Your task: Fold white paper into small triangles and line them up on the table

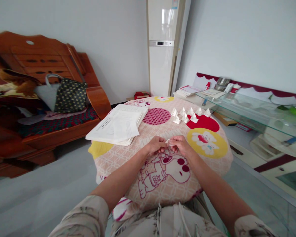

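Both my hands meet over the middle of a small round table covered with a pink cartoon-print cloth (162,184). My left hand (157,145) and my right hand (180,145) pinch a small white piece of paper (170,143) between their fingertips. Beyond my hands, several folded white paper shapes (187,116) stand in a cluster on the cloth. To the left of them lies a stack of white paper sheets (119,124).
A carved wooden bench (51,108) at the left holds a dotted handbag (69,94) and clothes. A tall white air conditioner (162,46) stands in the corner. A glass-topped shelf (251,110) with papers and cups runs along the right wall.
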Motion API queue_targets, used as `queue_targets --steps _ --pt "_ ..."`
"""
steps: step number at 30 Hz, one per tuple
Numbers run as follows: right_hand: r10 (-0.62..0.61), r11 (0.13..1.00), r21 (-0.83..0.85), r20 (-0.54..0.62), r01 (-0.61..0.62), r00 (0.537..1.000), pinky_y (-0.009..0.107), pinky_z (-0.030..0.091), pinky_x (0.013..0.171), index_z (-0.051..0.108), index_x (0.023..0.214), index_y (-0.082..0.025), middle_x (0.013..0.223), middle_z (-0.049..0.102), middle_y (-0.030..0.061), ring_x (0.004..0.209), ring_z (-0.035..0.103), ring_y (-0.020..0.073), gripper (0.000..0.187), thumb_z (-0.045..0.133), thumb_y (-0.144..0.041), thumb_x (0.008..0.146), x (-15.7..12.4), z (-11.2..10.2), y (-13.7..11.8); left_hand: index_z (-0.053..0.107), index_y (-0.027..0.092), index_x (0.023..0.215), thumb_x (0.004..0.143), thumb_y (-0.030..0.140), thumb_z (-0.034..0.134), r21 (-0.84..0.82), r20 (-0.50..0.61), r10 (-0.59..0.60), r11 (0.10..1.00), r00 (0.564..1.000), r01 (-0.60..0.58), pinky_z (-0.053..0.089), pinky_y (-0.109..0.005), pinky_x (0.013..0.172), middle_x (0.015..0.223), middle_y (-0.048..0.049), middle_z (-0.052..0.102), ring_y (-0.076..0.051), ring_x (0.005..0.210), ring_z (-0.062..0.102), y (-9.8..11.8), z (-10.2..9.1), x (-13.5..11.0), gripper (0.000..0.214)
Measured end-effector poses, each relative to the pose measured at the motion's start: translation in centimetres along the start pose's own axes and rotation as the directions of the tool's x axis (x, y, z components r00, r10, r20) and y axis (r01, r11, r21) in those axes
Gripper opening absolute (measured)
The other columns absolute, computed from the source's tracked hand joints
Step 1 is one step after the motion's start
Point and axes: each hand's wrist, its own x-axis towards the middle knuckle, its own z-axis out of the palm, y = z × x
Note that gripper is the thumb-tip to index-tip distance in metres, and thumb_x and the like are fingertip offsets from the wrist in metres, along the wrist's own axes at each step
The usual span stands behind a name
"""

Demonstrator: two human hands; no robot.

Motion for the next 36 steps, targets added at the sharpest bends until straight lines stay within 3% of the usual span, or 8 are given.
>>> queue_targets --steps 3,8,12,16,19,23,28,36 --pt "0.001 0.999 0.037 0.000 -0.001 1.000 0.021 0.031 0.035 0.061 0.055 -0.017 0.046 0.057 -0.0018 0.036 0.044 0.0077 0.029 0.076 -0.039 0.066 0.0 -0.2 -0.1 0.059 0.014 0.063 0.070 0.024 0.067 -0.004 -0.004 -0.022 1.000 1.000 0.022 0.024 -0.019 0.038 0.045 0.0011 0.056 -0.007 0.037 0.046 0.2 0.1 0.0 0.014" --pt "-0.009 0.999 0.043 0.001 0.009 1.000 0.021 0.032 0.035 0.060 0.054 -0.017 0.046 0.057 -0.0017 0.035 0.044 0.0080 0.027 0.075 -0.036 0.065 -0.1 -0.2 -0.3 0.054 0.016 0.059 0.068 0.019 0.066 0.003 -0.050 -0.040 0.999 0.998 0.040 0.021 -0.018 0.036 0.042 0.0037 0.052 -0.005 0.033 0.041 0.5 -0.2 -0.2 0.016" --pt "-0.019 0.998 0.056 0.015 0.018 1.000 0.021 0.032 0.036 0.060 0.055 -0.017 0.046 0.057 -0.0019 0.036 0.046 0.0082 0.026 0.075 -0.036 0.067 -0.1 -0.3 0.0 0.054 0.016 0.062 0.070 0.022 0.070 -0.023 -0.004 -0.042 0.999 0.999 0.042 0.022 -0.017 0.036 0.042 0.0044 0.052 -0.005 0.032 0.040 0.4 -0.7 -0.5 0.019" --pt "-0.021 0.999 0.047 0.026 0.020 0.999 0.021 0.032 0.037 0.059 0.057 -0.017 0.046 0.056 -0.0026 0.037 0.045 0.0077 0.026 0.075 -0.036 0.068 0.0 -0.4 0.2 0.062 0.012 0.069 0.067 0.028 0.079 -0.029 0.099 -0.030 0.999 0.995 0.033 0.036 -0.016 0.041 0.053 0.0004 0.062 -0.007 0.042 0.054 0.2 -1.2 -0.4 0.024" --pt "-0.018 1.000 -0.010 0.031 0.018 0.999 0.020 0.030 0.037 0.060 0.059 -0.017 0.047 0.057 -0.0025 0.038 0.045 0.0079 0.027 0.076 -0.038 0.068 0.0 -0.3 0.1 0.063 0.012 0.071 0.065 0.037 0.085 -0.015 0.095 0.010 1.000 0.995 -0.008 0.046 -0.018 0.048 0.060 -0.0016 0.066 -0.009 0.050 0.061 0.1 -1.0 -0.1 0.034" --pt "-0.002 0.998 -0.059 0.050 0.005 0.999 0.021 0.030 0.037 0.060 0.062 -0.017 0.046 0.055 -0.0027 0.037 0.045 0.0084 0.031 0.074 -0.044 0.072 -0.1 -0.1 0.0 0.059 0.013 0.066 0.066 0.039 0.085 0.023 0.081 0.073 0.997 0.994 -0.075 0.041 -0.017 0.044 0.051 0.0017 0.060 -0.008 0.044 0.056 0.2 -0.4 -0.1 0.037" --pt "0.025 0.999 -0.047 0.139 -0.018 0.990 0.020 0.034 0.038 0.063 0.067 -0.017 0.051 0.058 -0.0013 0.039 0.048 0.0084 0.038 0.066 -0.052 0.081 -0.4 -0.5 0.0 0.058 0.013 0.065 0.072 0.030 0.079 -0.034 -0.007 0.037 0.999 0.999 -0.037 0.033 -0.016 0.041 0.050 0.0024 0.059 -0.006 0.040 0.049 0.7 -0.4 -0.6 0.027" --pt "0.011 1.000 -0.030 0.165 -0.006 0.986 0.020 0.030 0.037 0.060 0.062 -0.017 0.048 0.055 -0.0029 0.037 0.045 0.0074 0.035 0.069 -0.046 0.079 -0.6 -0.9 -0.2 0.060 0.013 0.065 0.069 0.022 0.078 -0.109 0.009 0.045 0.993 0.999 -0.044 0.039 -0.017 0.044 0.054 0.0004 0.062 -0.007 0.044 0.055 0.4 -0.7 -0.2 0.021"
